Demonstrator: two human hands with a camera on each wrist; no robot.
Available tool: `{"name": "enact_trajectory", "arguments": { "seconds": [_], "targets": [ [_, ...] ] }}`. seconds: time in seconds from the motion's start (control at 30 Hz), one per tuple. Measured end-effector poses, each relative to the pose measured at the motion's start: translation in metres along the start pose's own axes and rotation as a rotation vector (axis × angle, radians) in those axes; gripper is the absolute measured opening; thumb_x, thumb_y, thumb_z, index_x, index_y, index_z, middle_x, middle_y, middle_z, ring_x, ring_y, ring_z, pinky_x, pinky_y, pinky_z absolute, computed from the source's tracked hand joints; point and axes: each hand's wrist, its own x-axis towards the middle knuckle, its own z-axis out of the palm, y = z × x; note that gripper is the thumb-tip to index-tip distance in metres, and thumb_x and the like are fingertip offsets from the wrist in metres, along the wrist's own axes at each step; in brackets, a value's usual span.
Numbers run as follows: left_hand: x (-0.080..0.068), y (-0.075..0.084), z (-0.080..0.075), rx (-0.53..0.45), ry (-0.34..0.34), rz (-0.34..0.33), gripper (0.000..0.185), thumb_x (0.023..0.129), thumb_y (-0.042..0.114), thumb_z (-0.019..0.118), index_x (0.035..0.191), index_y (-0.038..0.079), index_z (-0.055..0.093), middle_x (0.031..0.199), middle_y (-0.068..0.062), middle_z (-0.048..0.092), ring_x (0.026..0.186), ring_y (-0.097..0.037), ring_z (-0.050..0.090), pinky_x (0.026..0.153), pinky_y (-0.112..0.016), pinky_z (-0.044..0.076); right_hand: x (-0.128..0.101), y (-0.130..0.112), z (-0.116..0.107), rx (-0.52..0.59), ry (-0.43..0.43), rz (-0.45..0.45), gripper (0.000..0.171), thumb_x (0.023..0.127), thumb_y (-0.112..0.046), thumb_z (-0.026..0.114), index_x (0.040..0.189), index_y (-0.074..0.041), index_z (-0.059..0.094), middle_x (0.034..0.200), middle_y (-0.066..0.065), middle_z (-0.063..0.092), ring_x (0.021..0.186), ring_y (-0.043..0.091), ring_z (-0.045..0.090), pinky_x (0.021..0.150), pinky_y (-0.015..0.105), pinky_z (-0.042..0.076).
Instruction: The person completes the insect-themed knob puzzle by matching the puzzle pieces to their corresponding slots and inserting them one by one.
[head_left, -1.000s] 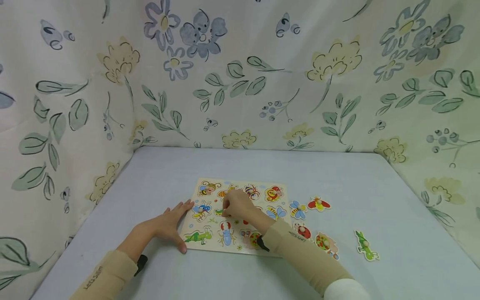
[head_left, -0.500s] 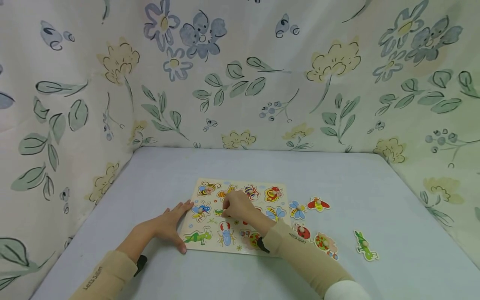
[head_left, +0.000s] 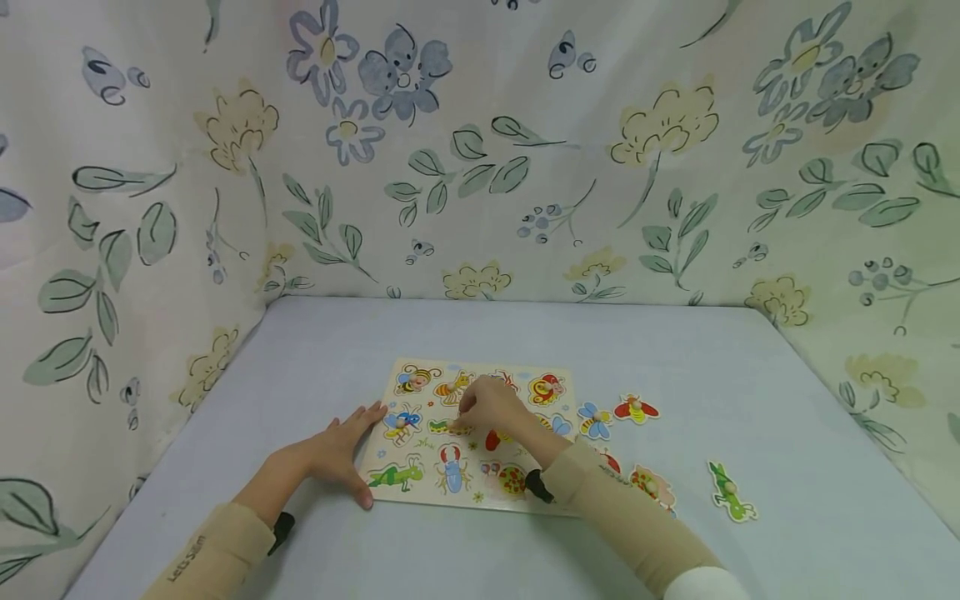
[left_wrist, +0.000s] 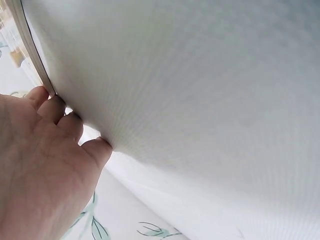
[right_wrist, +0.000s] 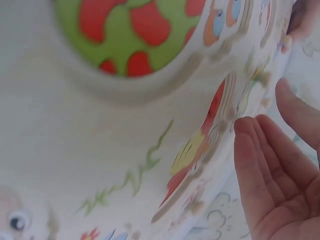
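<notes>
Flat left hand [head_left: 330, 454] presses wooden puzzle board [head_left: 420, 487] edge; right hand [head_left: 491, 406] fingers curled, grip unclear.

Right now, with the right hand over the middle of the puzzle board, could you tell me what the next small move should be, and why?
Probably lift the right hand off the caterpillar piece, which looks seated in the puzzle board, and reach for the loose bee piece just past the board's right edge. The left hand lies flat against the board's left edge, steadying it.
</notes>
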Motion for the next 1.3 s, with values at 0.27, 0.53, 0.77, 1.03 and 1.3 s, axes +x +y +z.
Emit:
{"name": "enact_trajectory", "arguments": {
  "seconds": [0.27,0.53,0.77,1.03,1.3],
  "targets": [
    [-0.001,0.002,-0.001,-0.001,-0.002,-0.003,0.133,0.052,0.036,0.096,0.153,-0.001,0.017,0.158,-0.028,0.012,0.143,-0.048,0.008,0.113,-0.066,0.006,-0.003,0.016,-0.013,0.125,0.004,-0.004,0.023,0.074,-0.017,0.086,0.092,-0.005,0.076,0.083,0.001,0.071,0.073,0.013,0.063,0.063,0.025,0.054],
    [0.001,0.0,0.0,-0.002,-0.005,-0.012,0.133,0.052,0.037,0.095,0.153,-0.001,0.017,0.158,-0.027,0.012,0.144,-0.047,0.007,0.114,-0.065,0.005,-0.011,0.034,-0.025,0.244,0.047,0.014,0.022,0.075,-0.013,0.084,0.092,-0.002,0.076,0.084,0.003,0.073,0.076,0.015,0.067,0.067,0.028,0.057],
    [0.0,0.002,0.0,-0.008,-0.005,-0.009,0.133,0.052,0.036,0.096,0.153,-0.001,0.017,0.158,-0.027,0.011,0.144,-0.047,0.007,0.114,-0.065,0.005,-0.019,0.054,-0.039,0.237,0.082,0.036,0.022,0.077,-0.013,0.083,0.094,-0.001,0.076,0.084,0.004,0.073,0.079,0.018,0.067,0.073,0.033,0.057],
    [0.0,0.003,-0.001,-0.006,-0.003,-0.007,0.132,0.052,0.034,0.096,0.153,0.0,0.017,0.158,-0.027,0.011,0.144,-0.047,0.007,0.114,-0.065,0.005,-0.03,0.073,-0.049,0.237,0.11,0.069,0.022,0.079,-0.013,0.081,0.095,0.001,0.074,0.083,0.005,0.073,0.078,0.018,0.068,0.071,0.034,0.057],
    [0.0,0.002,0.0,-0.001,0.003,-0.011,0.133,0.051,0.035,0.096,0.153,-0.001,0.018,0.158,-0.028,0.012,0.144,-0.047,0.008,0.113,-0.065,0.006,-0.039,0.089,-0.061,0.208,0.146,0.107,0.021,0.08,-0.014,0.081,0.094,0.0,0.075,0.088,0.006,0.072,0.079,0.018,0.066,0.073,0.035,0.056]
  ]
}}
